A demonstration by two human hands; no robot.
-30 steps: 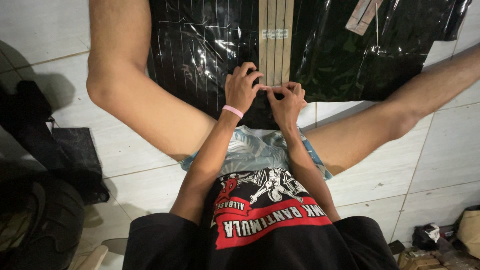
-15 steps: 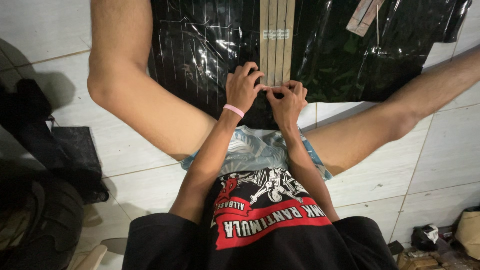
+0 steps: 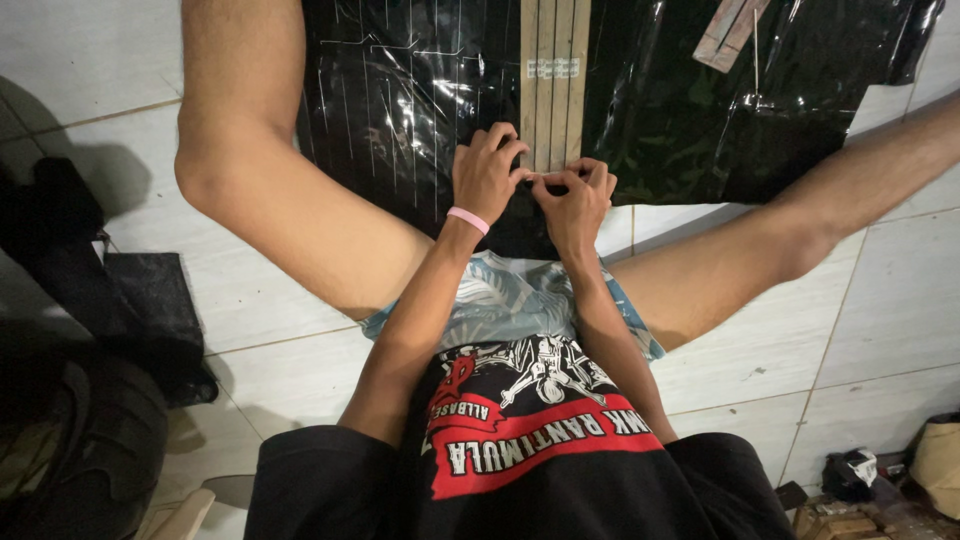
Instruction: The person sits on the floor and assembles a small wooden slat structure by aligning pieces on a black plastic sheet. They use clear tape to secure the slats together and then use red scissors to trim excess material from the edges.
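You sit on the tiled floor (image 3: 120, 130) with your legs spread, and a dark bag (image 3: 150, 300) lies well off to your left. Between your legs a shiny black plastic sheet (image 3: 400, 100) is spread flat, and a bundle of thin wooden strips (image 3: 553, 60) runs down its middle toward you. Your left hand (image 3: 487, 178), with a pink band (image 3: 468, 219) at the wrist, rests its curled fingers on the near end of the strips, its grip narrow and pinching something small and pale. Just beside it, touching at the fingertips, your right hand (image 3: 577, 200) pinches the same spot; what lies between the fingers is too small to tell. You look to be at the fastening step, binding or taping the strip ends. The next move calls for steady pressure, keeping the strips aligned side by side.
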